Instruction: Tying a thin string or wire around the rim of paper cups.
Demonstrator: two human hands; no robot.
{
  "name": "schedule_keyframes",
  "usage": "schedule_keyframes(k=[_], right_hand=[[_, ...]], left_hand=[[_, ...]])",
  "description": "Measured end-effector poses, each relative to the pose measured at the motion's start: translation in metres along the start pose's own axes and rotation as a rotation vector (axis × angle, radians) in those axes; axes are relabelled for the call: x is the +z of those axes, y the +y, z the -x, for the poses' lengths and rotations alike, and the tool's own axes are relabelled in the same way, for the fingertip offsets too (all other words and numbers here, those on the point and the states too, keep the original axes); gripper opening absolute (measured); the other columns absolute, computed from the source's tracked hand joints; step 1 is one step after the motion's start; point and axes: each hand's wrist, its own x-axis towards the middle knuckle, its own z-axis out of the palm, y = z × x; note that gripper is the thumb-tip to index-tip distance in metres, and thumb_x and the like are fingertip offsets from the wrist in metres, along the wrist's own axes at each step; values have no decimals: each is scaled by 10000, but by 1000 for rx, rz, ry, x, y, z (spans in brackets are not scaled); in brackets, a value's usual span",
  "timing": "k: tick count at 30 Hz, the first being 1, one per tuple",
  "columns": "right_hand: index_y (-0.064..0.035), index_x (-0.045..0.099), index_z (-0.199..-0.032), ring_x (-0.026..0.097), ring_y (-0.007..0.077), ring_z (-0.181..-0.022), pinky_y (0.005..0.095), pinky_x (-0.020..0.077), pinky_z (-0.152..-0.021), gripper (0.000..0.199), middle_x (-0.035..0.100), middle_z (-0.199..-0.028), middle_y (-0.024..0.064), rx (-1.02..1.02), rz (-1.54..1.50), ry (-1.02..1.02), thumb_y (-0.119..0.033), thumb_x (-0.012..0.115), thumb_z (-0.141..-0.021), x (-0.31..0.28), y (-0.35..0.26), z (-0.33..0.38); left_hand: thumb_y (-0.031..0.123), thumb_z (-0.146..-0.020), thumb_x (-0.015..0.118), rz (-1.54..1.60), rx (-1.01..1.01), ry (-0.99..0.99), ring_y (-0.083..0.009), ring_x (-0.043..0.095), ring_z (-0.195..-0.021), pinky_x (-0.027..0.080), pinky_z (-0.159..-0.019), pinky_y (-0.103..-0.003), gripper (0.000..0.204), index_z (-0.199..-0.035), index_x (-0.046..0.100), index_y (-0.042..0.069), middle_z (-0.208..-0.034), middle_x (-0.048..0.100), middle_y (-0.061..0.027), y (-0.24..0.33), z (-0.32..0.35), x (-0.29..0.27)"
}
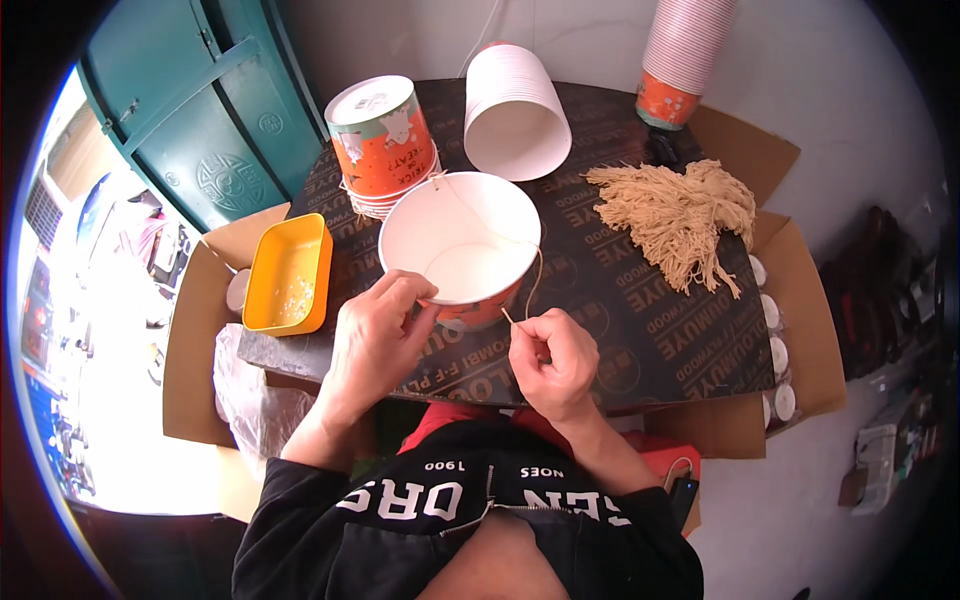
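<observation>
1. My left hand (378, 325) grips the near rim of the white paper bucket (462, 245), centre frame on the desk (620, 330).
2. My right hand (550, 352), fingers pinched shut on a thin string (534, 285) just right of the bucket.
3. String bundle (680, 215) upper right; yellow tray (288, 272) left.

Upright white tub (462, 245), string (533, 285) attached

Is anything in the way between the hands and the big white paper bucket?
No. The left hand already grips the near rim of the paper bucket, and the right hand beside it pinches a thin string that runs up over that rim. Nothing sits between them.
</observation>
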Motion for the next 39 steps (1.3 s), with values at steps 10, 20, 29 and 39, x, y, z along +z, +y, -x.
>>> schedule_keyframes(k=[10, 20, 29, 39], right_hand=[[-24, 569, -774, 520, 178, -490, 304, 397, -450, 178, 527, -625, 57, 19, 6, 23, 98, 698, -757, -1, 3, 3], [-21, 570, -780, 528, 197, -507, 319, 406, -464, 172, 541, -645, 69, 18, 36, 2, 93, 699, -770, 3, 4, 0], [-16, 570, -784, 544, 243, -528, 345, 424, -486, 174, 544, -653, 91, 6, 60, 13, 93, 704, -767, 12, 10, -5], [-21, 594, -817, 603, 291, -584, 368, 470, -532, 158, 575, -690, 110, 35, 42, -4, 72, 711, -768, 14, 11, -4]], left_hand=[[-29, -818, 711, 146, -40, 35, -194, 677, -634, 513, -545, -270, 181, -981, 638, -4, -889, 675, -119, 20, 5, -3], [-29, -835, 708, 167, 14, 60, -146, 628, -573, 476, -518, -234, 143, -955, 631, -10, -893, 667, -117, 14, 5, -8], [-4, -802, 644, 22, 351, -245, -353, 531, -1109, 445, -947, -439, 291, -1093, 649, 13, -1108, 632, -142, 6, -51, -16], [104, -829, 622, 164, 332, -705, -299, 641, -834, 504, -771, -383, 153, -897, 692, -13, -805, 683, -145, -9, -85, 11]])
